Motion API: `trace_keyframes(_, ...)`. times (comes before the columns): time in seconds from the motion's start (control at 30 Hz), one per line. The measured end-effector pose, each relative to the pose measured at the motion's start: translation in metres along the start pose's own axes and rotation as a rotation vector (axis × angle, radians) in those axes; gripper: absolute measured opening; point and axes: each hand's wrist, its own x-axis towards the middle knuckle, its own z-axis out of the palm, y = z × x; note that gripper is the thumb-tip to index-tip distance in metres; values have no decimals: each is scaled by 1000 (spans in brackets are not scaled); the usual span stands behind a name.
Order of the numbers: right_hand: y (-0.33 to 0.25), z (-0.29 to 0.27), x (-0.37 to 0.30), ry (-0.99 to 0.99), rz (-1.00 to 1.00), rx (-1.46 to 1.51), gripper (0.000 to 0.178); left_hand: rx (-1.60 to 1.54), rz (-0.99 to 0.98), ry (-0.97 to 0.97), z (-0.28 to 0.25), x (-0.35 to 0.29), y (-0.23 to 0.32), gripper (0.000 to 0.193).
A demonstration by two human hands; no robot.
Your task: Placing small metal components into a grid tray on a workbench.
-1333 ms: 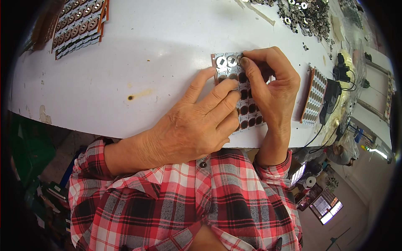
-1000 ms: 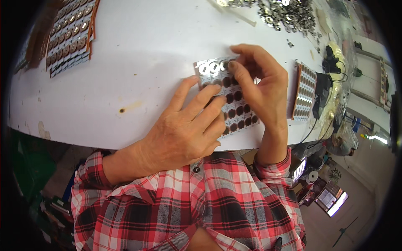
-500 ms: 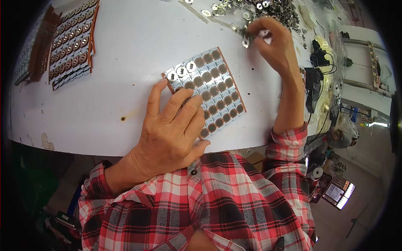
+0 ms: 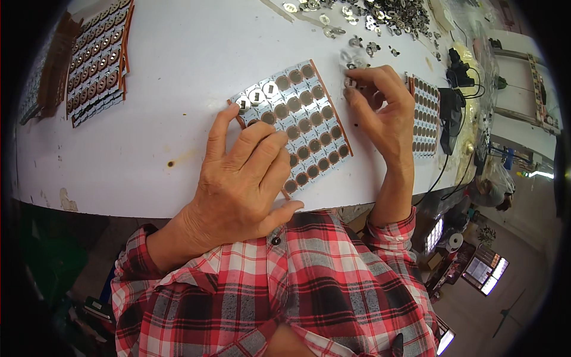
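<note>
A panel of small circuit boards (image 4: pixel 310 140) lies tilted on the white table, with rows of dark round pads and orange-brown side strips. Three shiny metal battery clips (image 4: pixel 256 97) sit along its far left row. My left hand (image 4: pixel 241 172) rests spread over the panel's left part: the index fingertip touches the far left corner, the thumb lies by the near edge, and the bent middle fingers hide some pads. Just right of the panel, my right hand (image 4: pixel 380 107) pinches a small metal battery clip (image 4: pixel 350 83) between thumb and index finger.
Loose metal clips (image 4: pixel 398 15) form a heap at the far right, with several scattered nearer. Stacked panels (image 4: pixel 98 65) stand at the far left. Another panel (image 4: pixel 425 116) lies beyond my right wrist, beside a black power strip and cables (image 4: pixel 452 113).
My right hand has come back from the clip heap toward the panel, bringing a metal clip. The panel at the right is now uncovered. My left hand stays nearly where it was.
</note>
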Motion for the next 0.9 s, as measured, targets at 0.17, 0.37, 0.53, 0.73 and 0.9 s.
trace_keyframes(0.17,2,-5,-15,45,149,264,13,-1,-4,5,2,0,0,63)
trace_keyframes(0.37,-5,4,-20,134,275,378,14,2,-5,20,4,-1,0,64)
trace_keyframes(0.53,-15,-1,-25,-3,58,235,15,0,-8,19,5,-2,-1,63)
trace_keyframes(0.73,-22,1,-25,-195,-49,313,32,10,0,22,4,-1,-2,64)
trace_keyframes(0.9,-12,7,-26,-166,-44,233,22,2,2,16,3,0,-2,63)
